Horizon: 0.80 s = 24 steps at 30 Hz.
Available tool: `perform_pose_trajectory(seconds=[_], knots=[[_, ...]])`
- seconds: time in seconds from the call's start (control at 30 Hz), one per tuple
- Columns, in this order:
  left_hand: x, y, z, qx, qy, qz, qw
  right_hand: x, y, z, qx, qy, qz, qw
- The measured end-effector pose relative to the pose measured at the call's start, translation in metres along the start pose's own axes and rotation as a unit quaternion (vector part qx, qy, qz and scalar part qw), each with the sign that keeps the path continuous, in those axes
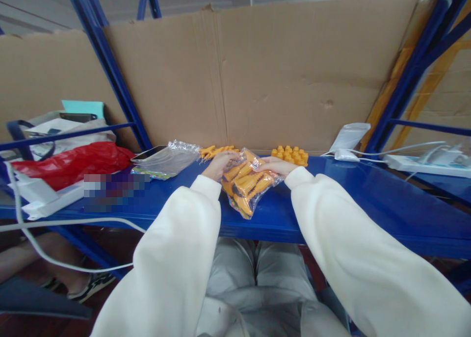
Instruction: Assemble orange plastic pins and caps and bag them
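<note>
A clear plastic bag (250,185) with several yellow-orange plastic pieces inside lies on the blue shelf, close to its front edge. My left hand (220,164) is closed on the bag's upper left edge, near its top. From the other side, my right hand (276,165) grips the upper right part of the same bag, its fingers partly over the film. Thin orange pieces (217,151) lie just behind my left hand. Beyond my right hand stands a cluster of yellow knobbed pieces (290,155).
Flat clear bags (172,158) and a dark-screened device (149,153) lie to the left. A red bag (81,163) and a white power strip (55,199) are farther left. Cardboard (294,77) walls the back. White cables (364,159) run along the right. Another person's leg (47,258) shows below left.
</note>
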<state>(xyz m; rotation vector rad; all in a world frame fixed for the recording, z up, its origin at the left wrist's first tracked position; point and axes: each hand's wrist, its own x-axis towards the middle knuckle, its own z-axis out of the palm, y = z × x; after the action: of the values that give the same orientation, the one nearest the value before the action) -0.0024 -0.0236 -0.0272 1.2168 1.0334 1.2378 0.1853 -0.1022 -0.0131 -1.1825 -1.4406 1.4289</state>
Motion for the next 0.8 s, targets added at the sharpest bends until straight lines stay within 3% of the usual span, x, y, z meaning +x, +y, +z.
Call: perform_pose_trajectory(seconds=[0.2, 0.33, 0.4, 0.5, 0.6, 0.7, 0.77, 0.8], knots=[[0.005, 0.011, -0.009, -0.1, 0.157, 0.024, 0.982, -0.006, -0.011, -0.016, 0.049, 0.064, -0.054, 0.995], [0.006, 0.011, -0.011, -0.1, 0.184, 0.035, 0.977, -0.005, -0.017, -0.039, 0.111, 0.131, -0.106, 0.979], [0.005, 0.01, -0.01, -0.09, 0.182, 0.034, 0.979, -0.003, -0.02, -0.052, 0.15, 0.184, -0.159, 0.958], [0.003, 0.009, -0.007, -0.086, 0.179, 0.033, 0.98, 0.002, -0.024, -0.072, 0.221, 0.342, -0.253, 0.877], [0.001, 0.009, -0.006, -0.072, 0.172, 0.033, 0.982, 0.001, -0.024, -0.094, 0.275, 0.554, -0.279, 0.735], [0.0, 0.008, -0.006, -0.05, 0.158, 0.04, 0.985, -0.008, -0.016, -0.116, 0.277, 0.71, -0.268, 0.59], [0.0, 0.008, -0.007, -0.042, 0.147, 0.045, 0.987, -0.017, -0.004, -0.129, 0.278, 0.757, -0.227, 0.545], [-0.001, 0.008, -0.007, -0.039, 0.142, 0.045, 0.988, -0.022, 0.003, -0.135, 0.274, 0.769, -0.202, 0.541]])
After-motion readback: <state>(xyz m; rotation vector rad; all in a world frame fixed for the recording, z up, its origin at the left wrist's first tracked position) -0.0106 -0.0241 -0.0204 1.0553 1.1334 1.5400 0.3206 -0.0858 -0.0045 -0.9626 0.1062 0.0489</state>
